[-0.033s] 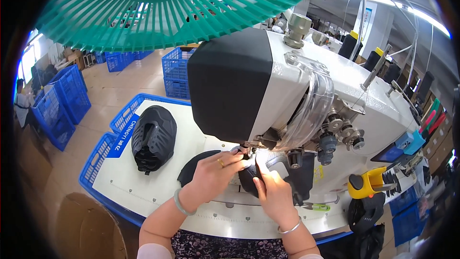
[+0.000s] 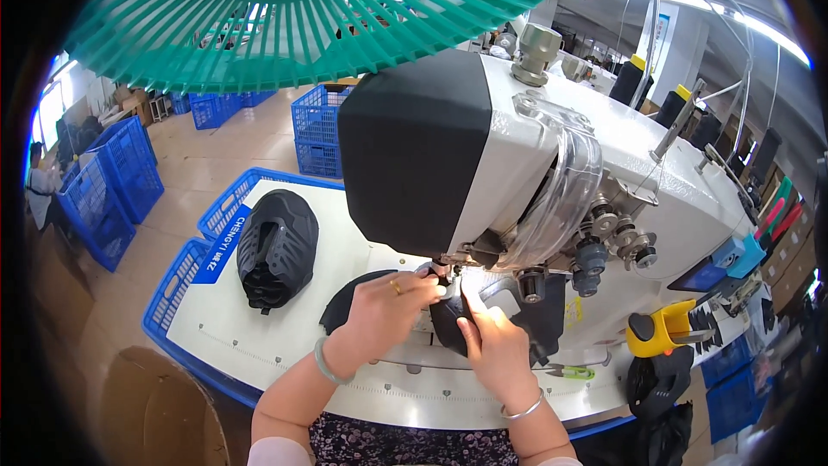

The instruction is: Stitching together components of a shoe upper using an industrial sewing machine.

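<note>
At a white sewing machine (image 2: 552, 121) I work on a black fabric piece (image 2: 453, 328) lying under the lit needle area. My left hand (image 2: 385, 306) has its fingers drawn together, pinching the piece close beside the presser foot (image 2: 455, 272). On the other side of the needle, my right hand (image 2: 496, 345) grips the piece between thumb and forefinger, the forefinger pointing to the foot. The exact edge under the needle is hidden by my fingers. Another black piece (image 2: 354, 293) lies partly beneath my left hand.
A black moulded shell-like item (image 2: 278, 250) stands on the white table (image 2: 207, 311) at left. Green thread snips (image 2: 569, 372) and a yellow holder (image 2: 660, 330) are at right. Blue crates (image 2: 185, 267) border the table; a green fan guard (image 2: 345, 43) hangs above.
My left hand has shifted very slightly at the needle. Everything else looks the same.
</note>
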`<state>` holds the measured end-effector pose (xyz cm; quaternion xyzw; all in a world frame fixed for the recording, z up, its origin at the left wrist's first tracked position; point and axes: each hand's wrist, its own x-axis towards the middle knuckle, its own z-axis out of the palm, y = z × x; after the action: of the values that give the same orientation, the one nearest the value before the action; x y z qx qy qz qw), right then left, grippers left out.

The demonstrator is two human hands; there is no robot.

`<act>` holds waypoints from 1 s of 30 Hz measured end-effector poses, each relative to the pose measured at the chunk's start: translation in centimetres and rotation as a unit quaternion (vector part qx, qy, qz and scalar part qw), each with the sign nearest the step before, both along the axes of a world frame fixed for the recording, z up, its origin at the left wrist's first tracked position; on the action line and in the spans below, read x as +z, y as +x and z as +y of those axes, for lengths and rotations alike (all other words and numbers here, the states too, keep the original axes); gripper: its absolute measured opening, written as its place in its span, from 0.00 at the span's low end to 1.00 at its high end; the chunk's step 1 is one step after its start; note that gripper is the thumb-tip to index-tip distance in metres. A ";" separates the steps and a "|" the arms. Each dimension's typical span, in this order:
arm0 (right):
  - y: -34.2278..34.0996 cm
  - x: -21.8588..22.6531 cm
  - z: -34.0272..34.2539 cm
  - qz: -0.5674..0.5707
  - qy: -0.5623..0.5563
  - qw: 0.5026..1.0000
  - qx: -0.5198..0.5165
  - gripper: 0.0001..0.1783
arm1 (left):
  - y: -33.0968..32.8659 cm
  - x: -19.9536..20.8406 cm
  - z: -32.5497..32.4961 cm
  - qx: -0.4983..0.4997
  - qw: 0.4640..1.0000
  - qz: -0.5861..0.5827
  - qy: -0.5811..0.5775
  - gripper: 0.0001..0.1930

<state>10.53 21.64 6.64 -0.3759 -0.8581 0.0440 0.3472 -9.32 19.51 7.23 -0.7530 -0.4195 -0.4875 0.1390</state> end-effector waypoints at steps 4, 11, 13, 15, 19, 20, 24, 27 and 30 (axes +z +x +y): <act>0.1 0.0 0.0 -0.020 -0.027 0.999 -0.012 0.15 | 0.4 0.4 0.1 -0.007 0.994 -0.096 -0.046 0.10; -0.3 0.1 0.1 0.023 -0.022 0.999 0.020 0.19 | 0.1 0.4 -0.5 -0.006 0.999 0.033 0.008 0.11; -0.4 0.1 0.0 0.025 -0.021 0.999 0.026 0.20 | 0.0 0.3 -0.3 -0.008 0.999 0.038 0.015 0.12; -0.6 0.2 -0.1 0.006 -0.017 1.000 0.012 0.21 | -0.1 0.2 -0.2 -0.009 0.999 0.043 0.021 0.12; -0.8 0.2 0.0 0.000 -0.019 1.000 0.011 0.21 | -0.3 0.3 0.0 -0.015 0.999 0.049 0.009 0.13; -0.7 0.3 0.2 -0.005 -0.013 1.000 0.012 0.21 | -0.2 0.4 0.0 -0.015 0.999 0.051 0.011 0.14; -0.7 0.5 0.7 -0.021 -0.032 0.999 0.001 0.24 | -0.2 0.9 0.1 0.006 0.998 0.059 0.012 0.13; -0.6 0.7 0.5 0.002 -0.029 0.999 -0.018 0.25 | -0.4 1.5 0.6 0.008 0.996 0.089 0.021 0.12; -0.5 1.2 0.1 0.005 -0.051 0.997 -0.051 0.25 | -0.7 1.4 1.0 0.004 0.996 0.090 0.027 0.10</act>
<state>9.99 21.72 7.86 -0.4359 -0.8329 0.0719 0.3333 -10.01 20.47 8.67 -0.7882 -0.3949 -0.4282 0.1986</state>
